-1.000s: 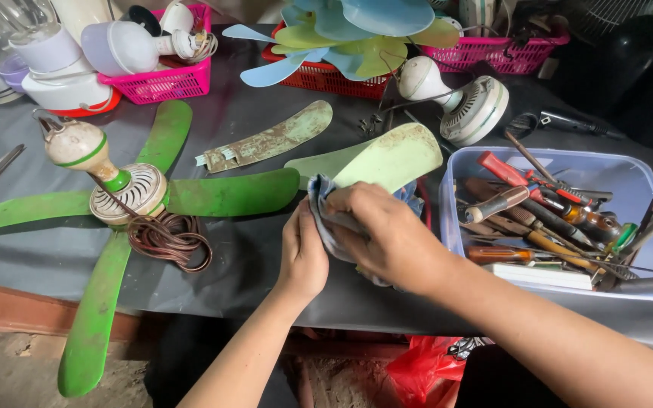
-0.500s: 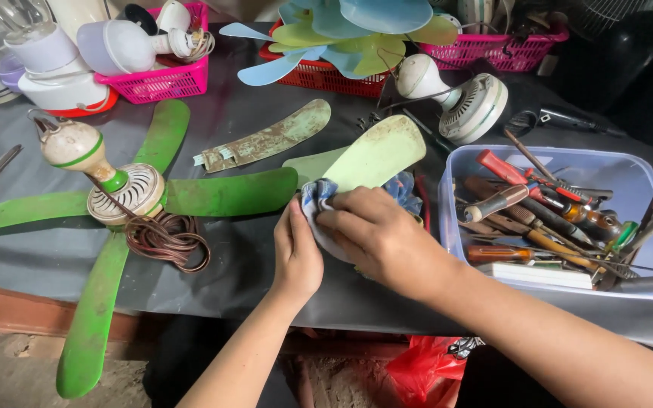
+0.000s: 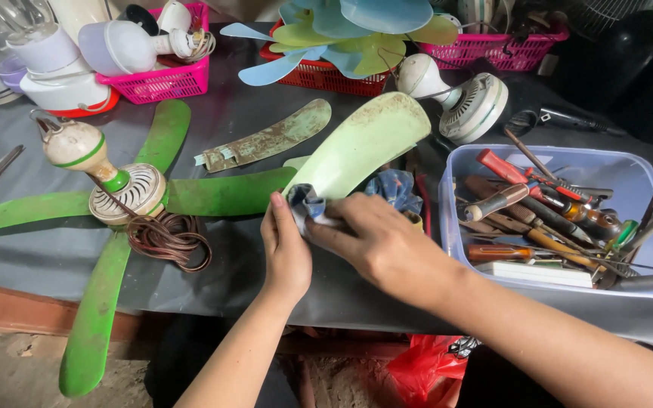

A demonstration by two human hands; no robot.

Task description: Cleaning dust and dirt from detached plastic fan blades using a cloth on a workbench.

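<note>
Grey table (image 3: 54, 257): both hands (image 3: 285, 249) (image 3: 387, 245) grip a blade (image 3: 364, 143) beside a tool-filled tub (image 3: 644, 181)

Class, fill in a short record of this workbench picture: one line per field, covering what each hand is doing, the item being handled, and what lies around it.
Left hand: left hand steadies the base of the pale green fan blade
Right hand: right hand presses a blue-grey cloth onto that blade
Blade state: pale, speckled with brown spots, tip pointing away from the person
Left of hands: green ceiling fan with coiled brown cord
Right of hands: clear plastic tub of screwdrivers
Behind: pink basket
</note>
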